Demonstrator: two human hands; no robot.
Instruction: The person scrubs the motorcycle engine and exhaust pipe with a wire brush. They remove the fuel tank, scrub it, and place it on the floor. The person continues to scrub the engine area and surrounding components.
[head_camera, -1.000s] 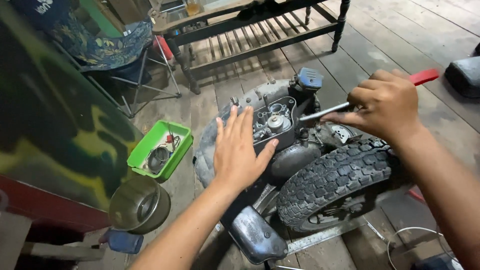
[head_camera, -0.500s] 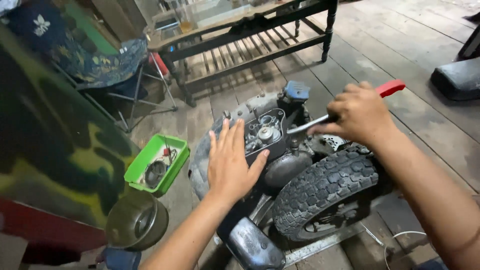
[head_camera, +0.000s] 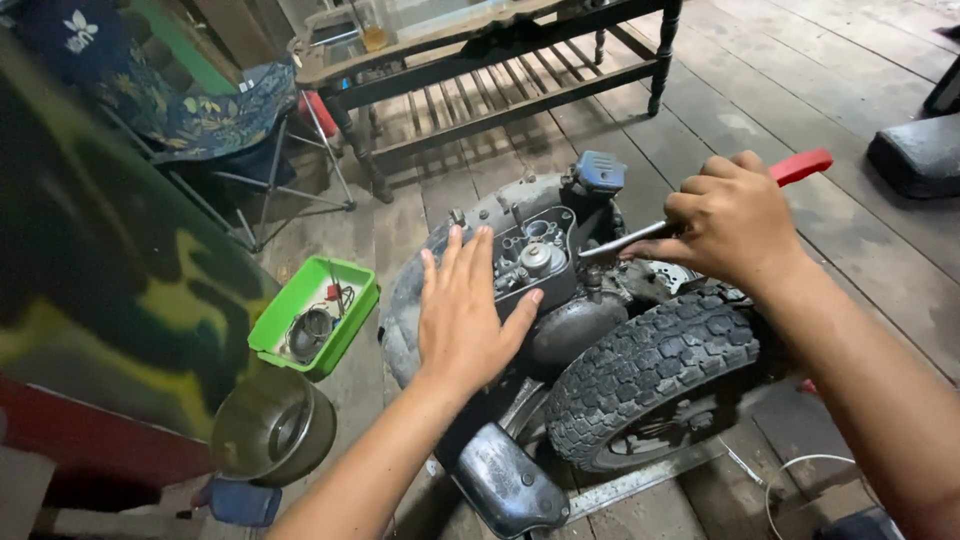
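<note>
Near the camera, the left hand is lying flat and spread on the engine casing. Right, the right hand is gripping a red-handled screwdriver. Farther left, a green tray is holding small parts.

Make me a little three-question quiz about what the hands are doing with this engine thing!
1. True or false: the left hand lies flat on the engine housing.
2. What does the right hand grip?
A. a hammer
B. a red-handled screwdriver
C. a paintbrush
3. Fill in: the green tray sits on the wooden ____.

Key
1. True
2. B; its metal shaft points at the open engine part.
3. floor
</note>
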